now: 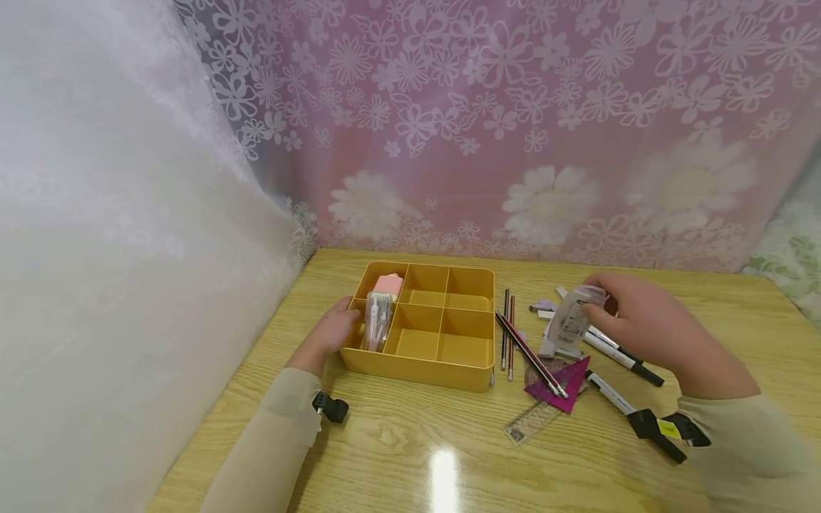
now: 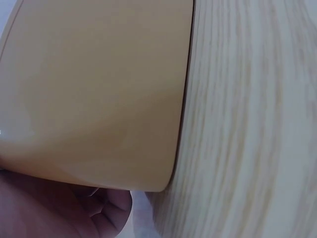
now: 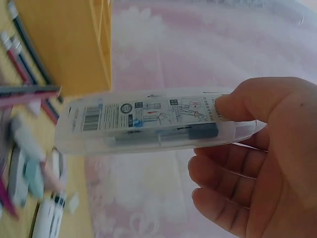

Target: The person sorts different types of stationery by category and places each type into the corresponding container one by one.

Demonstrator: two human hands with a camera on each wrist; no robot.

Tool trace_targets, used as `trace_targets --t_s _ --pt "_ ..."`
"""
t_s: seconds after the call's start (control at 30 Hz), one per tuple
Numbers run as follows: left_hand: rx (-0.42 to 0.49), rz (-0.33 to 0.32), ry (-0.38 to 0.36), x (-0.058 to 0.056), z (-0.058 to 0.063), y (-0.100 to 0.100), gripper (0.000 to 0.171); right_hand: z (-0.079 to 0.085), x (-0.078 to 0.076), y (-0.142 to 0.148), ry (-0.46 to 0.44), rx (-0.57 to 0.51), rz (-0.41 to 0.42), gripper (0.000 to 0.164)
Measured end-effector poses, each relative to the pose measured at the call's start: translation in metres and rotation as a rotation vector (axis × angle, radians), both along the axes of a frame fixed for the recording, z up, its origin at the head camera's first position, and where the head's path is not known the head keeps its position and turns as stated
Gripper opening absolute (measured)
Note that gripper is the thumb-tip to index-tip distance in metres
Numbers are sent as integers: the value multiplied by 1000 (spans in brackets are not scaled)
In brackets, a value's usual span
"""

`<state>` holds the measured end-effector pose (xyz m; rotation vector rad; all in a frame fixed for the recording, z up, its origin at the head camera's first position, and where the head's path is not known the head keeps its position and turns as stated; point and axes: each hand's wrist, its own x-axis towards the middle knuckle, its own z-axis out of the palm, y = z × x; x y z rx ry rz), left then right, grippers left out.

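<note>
A clear plastic case (image 1: 569,317) with a printed label and barcode is pinched by my right hand (image 1: 651,331) above the stationery. Inside the case, a slim dark-ended tool (image 3: 203,131) shows through in the right wrist view. My left hand (image 1: 335,326) grips the left side of a yellow compartment box (image 1: 417,370), its fingertips over the rim. Part of that hand (image 2: 44,208) is hidden behind the box wall in the left wrist view. A transparent case with a compass (image 1: 378,317) leans in the box's left compartments beside a pink item (image 1: 388,285).
Right of the box lie several pencils (image 1: 526,349), a magenta set square (image 1: 571,385) and a clear ruler (image 1: 529,422). Black-and-white markers (image 1: 609,392) lie under and near the right arm. A floral curtain (image 1: 449,142) hangs behind the wooden table (image 1: 398,442).
</note>
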<state>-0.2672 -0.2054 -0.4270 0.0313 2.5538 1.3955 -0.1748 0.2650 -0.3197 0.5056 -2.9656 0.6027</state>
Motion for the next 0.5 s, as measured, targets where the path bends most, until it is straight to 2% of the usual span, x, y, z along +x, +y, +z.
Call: trace_targets --t_s 0.17,0.5 --pt "-3 2 -5 0 -1 0 54 11 -7 -27 19 -2 26 48" --pt "-9 -5 11 -3 -3 -3 54 23 -32 -79 10 -85 120 48"
